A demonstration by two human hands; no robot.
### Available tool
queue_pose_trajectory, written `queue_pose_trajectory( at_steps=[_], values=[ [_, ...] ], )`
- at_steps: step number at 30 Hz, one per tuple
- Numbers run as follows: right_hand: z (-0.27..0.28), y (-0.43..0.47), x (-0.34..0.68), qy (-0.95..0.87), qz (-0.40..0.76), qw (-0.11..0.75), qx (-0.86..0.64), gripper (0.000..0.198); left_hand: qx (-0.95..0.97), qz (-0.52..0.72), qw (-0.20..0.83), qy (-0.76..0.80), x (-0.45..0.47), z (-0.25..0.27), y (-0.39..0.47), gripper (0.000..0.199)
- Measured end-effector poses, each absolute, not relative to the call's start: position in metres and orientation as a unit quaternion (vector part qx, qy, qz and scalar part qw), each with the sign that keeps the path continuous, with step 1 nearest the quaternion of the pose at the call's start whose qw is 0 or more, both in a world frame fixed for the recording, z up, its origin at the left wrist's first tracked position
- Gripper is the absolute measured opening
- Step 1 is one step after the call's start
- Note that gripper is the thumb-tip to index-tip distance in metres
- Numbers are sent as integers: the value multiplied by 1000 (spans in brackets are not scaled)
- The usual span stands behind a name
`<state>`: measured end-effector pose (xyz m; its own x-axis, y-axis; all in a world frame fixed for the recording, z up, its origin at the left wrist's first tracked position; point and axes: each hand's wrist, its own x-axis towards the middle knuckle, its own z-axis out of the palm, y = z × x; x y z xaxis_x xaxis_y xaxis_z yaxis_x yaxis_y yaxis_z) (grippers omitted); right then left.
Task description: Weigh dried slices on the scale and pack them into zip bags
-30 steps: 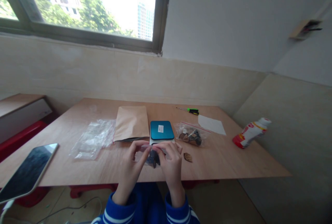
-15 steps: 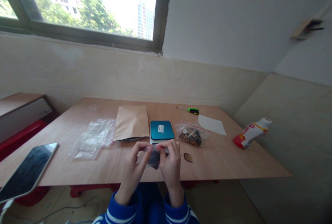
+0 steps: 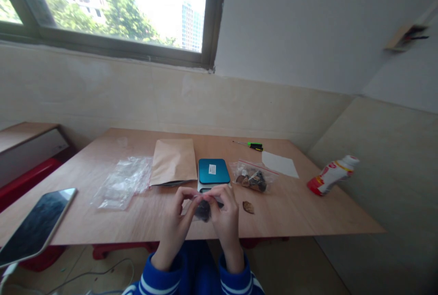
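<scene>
Pinching the top edge of a small clear bag (image 3: 202, 208) of dark pieces, the left hand (image 3: 178, 222) and right hand (image 3: 224, 217) each keep a fingertip grip above the desk (image 3: 308, 213) edge; a slip could spill contents floorward.

Blue scale (image 3: 214, 171) just beyond both hands, blocks straight reach. Brown envelope (image 3: 174, 162) and clear bags (image 3: 123, 181) crowd left; zip bag (image 3: 252, 178), brown chip (image 3: 248, 207) right. Worktop (image 3: 308, 213) front right bare, passable.
</scene>
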<state>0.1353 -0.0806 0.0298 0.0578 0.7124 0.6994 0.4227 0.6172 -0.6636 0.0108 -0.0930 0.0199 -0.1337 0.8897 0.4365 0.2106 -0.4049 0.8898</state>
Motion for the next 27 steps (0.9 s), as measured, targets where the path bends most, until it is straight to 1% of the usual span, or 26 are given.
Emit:
queue_pose_trajectory(
  at_steps=[4, 8, 14, 20, 24, 27],
  values=[
    [25, -81, 135, -661, 92, 597, -446, 17, 599, 589, 290, 459, 14, 19, -91, 12],
    [21, -79, 136, -648, 95, 605, -452, 19, 603, 590, 282, 458, 18, 19, -87, 11],
    [30, -75, 137, -673, 143, 583, -432, 10, 594, 596, 262, 473, 13, 25, -83, 10],
    [36, -69, 131, -680, 170, 575, -423, 8, 598, 578, 295, 470, 2, 31, -79, 12],
    [38, -66, 126, -677, 150, 582, -426, 9, 608, 570, 301, 464, -2, 38, -76, 12],
    [37, -66, 122, -674, 121, 581, -441, 14, 615, 556, 293, 476, -1, 41, -74, 14]
  ],
)
